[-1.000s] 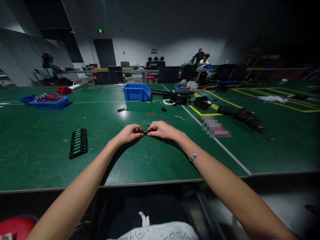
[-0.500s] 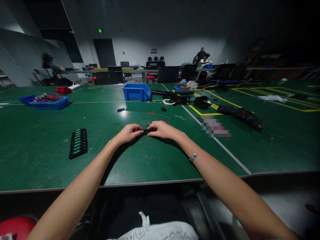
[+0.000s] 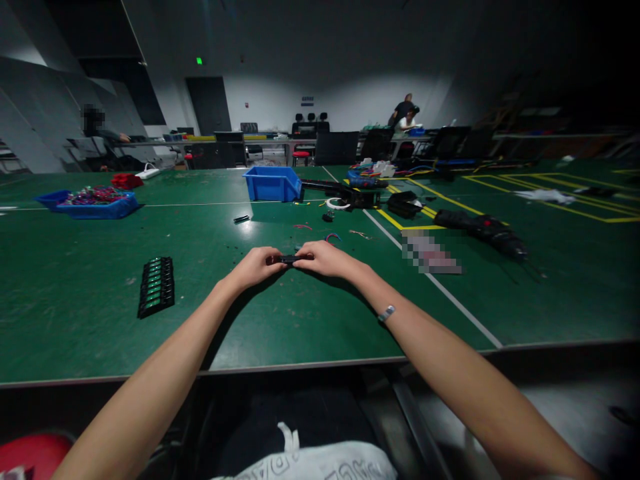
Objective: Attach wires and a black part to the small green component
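Note:
Between my two hands is a small, narrow black part (image 3: 289, 259), held level just above the green table; its exact kind is too small to tell. My left hand (image 3: 259, 265) pinches its left end, and my right hand (image 3: 323, 259) grips the right end, so the fingers cover both ends. To the left of my left forearm lies a black holder (image 3: 157, 287) with several green strips in a row. Beyond my hands are short red and blue wires (image 3: 333, 237) and a small black piece (image 3: 241, 219).
A blue bin (image 3: 273, 185) stands ahead, and a blue tray (image 3: 100, 205) of red wired parts sits at the far left. On the right lie a black power tool (image 3: 483, 232) and a blurred flat item (image 3: 433, 253). People work at desks in the background.
The black part has tilted slightly between my fingers, showing more of its long face. Both hands stay in nearly the same place.

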The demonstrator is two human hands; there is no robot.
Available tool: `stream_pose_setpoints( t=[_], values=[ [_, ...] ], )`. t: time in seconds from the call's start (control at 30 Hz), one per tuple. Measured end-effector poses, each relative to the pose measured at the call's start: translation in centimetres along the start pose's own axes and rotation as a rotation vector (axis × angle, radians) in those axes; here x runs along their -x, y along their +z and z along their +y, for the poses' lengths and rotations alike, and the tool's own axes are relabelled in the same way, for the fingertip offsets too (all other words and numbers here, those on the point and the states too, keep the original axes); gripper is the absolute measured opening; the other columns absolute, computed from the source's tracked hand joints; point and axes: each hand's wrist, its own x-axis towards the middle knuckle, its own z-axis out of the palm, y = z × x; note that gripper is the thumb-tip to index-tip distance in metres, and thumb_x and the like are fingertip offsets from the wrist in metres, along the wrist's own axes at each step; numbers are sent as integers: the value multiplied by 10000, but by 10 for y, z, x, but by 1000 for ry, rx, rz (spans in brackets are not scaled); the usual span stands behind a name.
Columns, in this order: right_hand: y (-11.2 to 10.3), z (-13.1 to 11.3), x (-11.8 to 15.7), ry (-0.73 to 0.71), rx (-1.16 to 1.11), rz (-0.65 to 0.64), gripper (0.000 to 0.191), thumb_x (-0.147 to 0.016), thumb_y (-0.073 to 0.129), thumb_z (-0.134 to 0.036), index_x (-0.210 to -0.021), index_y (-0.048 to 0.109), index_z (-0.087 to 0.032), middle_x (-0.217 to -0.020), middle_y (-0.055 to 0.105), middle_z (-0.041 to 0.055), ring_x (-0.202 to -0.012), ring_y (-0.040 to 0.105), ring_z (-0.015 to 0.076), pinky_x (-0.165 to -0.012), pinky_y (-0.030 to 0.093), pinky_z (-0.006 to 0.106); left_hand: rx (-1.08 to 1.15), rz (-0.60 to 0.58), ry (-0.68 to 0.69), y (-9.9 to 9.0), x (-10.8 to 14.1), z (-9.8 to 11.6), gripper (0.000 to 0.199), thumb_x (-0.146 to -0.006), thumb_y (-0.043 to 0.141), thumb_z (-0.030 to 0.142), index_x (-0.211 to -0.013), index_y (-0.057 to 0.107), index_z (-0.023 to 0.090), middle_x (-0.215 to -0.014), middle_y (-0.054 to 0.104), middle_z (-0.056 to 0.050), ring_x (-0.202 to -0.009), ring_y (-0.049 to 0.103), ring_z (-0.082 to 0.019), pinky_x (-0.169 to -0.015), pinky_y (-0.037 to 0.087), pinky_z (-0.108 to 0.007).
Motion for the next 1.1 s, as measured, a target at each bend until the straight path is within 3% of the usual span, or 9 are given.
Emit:
stream_pose_setpoints(
  t=[0.83,1.1],
  values=[
    [4,-10,-2,-53,53,84,239,-923,605,-329,-954,747,-139,-862,659,74,-768,584,154,-693,386,239,-12,25,18,-4,1,7,293,-891,573,375,-902,715,118,-727,641,-29,-652,510,-137,-595,312,-237],
    [4,-9,-3,-3,59,100,247,-909,622,-352,-956,757,-150,-863,689,79,-779,603,166,-690,383,244,-4,19,18,-5,1,7,329,-906,555,401,-899,725,119,-745,661,-43,-663,531,-147,-606,324,-238]
  ],
)
